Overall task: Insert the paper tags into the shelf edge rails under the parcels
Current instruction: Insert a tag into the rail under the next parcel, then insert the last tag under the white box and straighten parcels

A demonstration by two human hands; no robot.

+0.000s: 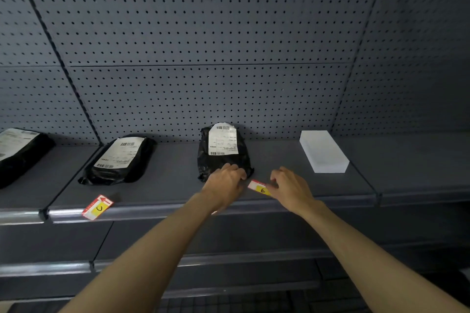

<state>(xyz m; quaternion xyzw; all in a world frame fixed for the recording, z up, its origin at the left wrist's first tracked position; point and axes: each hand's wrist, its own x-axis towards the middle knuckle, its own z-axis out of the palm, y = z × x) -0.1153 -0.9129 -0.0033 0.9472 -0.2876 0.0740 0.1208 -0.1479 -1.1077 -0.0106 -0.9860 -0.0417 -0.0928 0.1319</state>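
Note:
A red, white and yellow paper tag marked "E" [260, 187] lies at the shelf's front, between my two hands. My right hand [290, 189] pinches its right end. My left hand [226, 181] rests palm down beside the tag's left end, its fingers touching the front of the middle black parcel [223, 150]. A second tag marked "C" [98, 207] sits tilted over the shelf edge rail [152, 212], below another black parcel [119, 157]. A third black parcel [17, 152] lies at the far left.
A white box [323, 151] stands on the shelf to the right. Grey pegboard [203, 46] backs the shelf. A lower shelf with its own rail [76, 267] runs beneath my forearms.

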